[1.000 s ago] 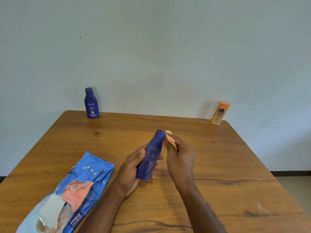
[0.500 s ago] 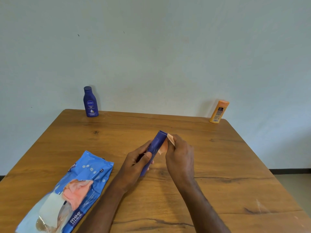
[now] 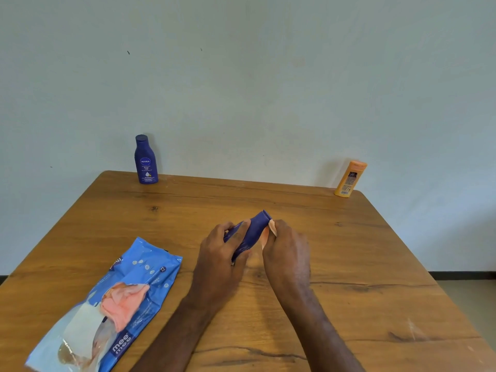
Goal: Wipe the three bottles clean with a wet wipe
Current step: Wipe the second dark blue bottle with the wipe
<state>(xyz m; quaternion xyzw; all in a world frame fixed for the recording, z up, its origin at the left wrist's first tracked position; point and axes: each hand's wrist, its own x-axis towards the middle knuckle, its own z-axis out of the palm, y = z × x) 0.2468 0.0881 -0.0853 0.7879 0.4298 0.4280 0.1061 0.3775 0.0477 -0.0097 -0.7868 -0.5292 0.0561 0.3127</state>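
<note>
Table [image 3: 349, 264]: wood-grain surface, smooth, low sheen, dark cracks and knots. Bottle in my left hand [image 3: 222, 253]: dark blue plastic [image 3: 255, 232], matt. Wet wipe [image 3: 271, 226] in my right hand [image 3: 287, 253]: pale pink cloth. Wipes pack [image 3: 139, 275]: glossy blue plastic film, crinkled.

Left hand [image 3: 222, 253] rolls over held blue bottle [image 3: 252, 234]: a second ago palm cupped it from below with broad scuffed face up; now back of hand faces camera, fingers curled over top. Bottle turns about its long axis, narrower side showing, end pointing toward 1 o'clock. Right hand [image 3: 287, 253] slides pink wet wipe [image 3: 269, 232] down bottle's right side; less wipe shows.
</note>
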